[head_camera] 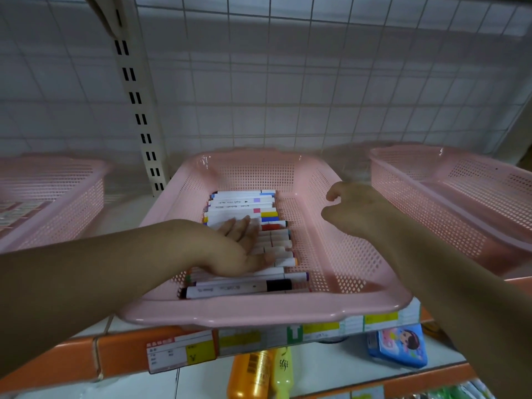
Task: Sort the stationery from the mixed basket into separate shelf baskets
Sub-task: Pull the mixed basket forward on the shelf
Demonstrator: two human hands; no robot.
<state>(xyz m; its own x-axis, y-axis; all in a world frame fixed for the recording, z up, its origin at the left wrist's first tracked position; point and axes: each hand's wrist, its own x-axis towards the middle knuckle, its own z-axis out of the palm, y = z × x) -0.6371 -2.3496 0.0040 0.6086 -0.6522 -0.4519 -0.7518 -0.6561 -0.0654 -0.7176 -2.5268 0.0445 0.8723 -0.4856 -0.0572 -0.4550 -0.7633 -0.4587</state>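
Observation:
A pink mesh basket point(339, 249) stands on the shelf in front of me. A row of white markers point(244, 207) with coloured caps lies side by side in its left half. My left hand point(239, 249) lies flat on the middle of the row, fingers straight and pressing on the markers. My right hand point(357, 210) hovers over the basket's bare right half, fingers loosely curled, holding nothing. A marker with a black cap point(239, 288) lies nearest the front wall.
Pink baskets stand to the left point(57, 203) and right point(449, 203) on the same shelf. The orange shelf edge point(123, 355) carries price labels. Below are an orange bottle point(250, 375), a yellow bottle point(283, 372) and a blue case point(400, 345). A slotted upright point(138, 110) rises behind.

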